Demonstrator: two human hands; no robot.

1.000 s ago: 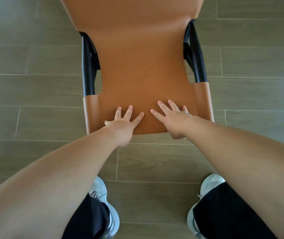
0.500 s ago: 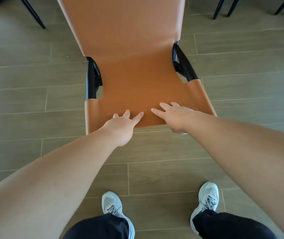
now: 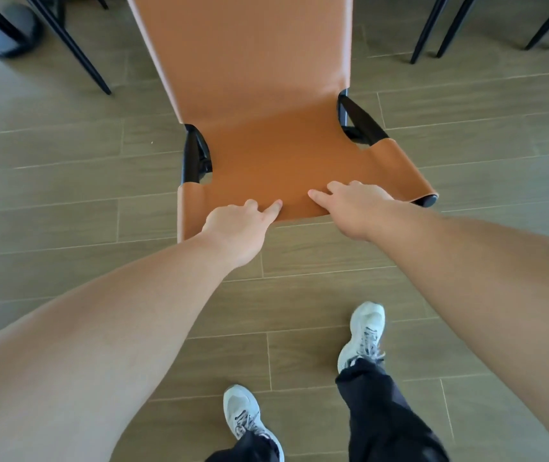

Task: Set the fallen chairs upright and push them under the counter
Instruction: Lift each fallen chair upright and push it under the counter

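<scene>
An orange leather chair (image 3: 266,95) with a black frame (image 3: 193,158) stands on the floor right in front of me, seen from above. Its backrest top edge is nearest to me and the seat runs away toward the top of the view. My left hand (image 3: 236,225) grips the backrest's top edge left of centre, with its thumb on the leather and its fingers curled. My right hand (image 3: 353,205) grips the same edge right of centre. The chair's feet are hidden beneath it.
Thin black legs (image 3: 76,51) and a round dark base (image 3: 6,31) stand at the upper left. More black legs (image 3: 433,31) stand at the upper right. The floor is wood-look planks (image 3: 66,181). My white shoes (image 3: 364,331) are below the chair.
The chair has slid forward, away from me, toward the black legs. My fingers went from lying flat on the leather to curling on the top edge. My right foot has stepped forward.
</scene>
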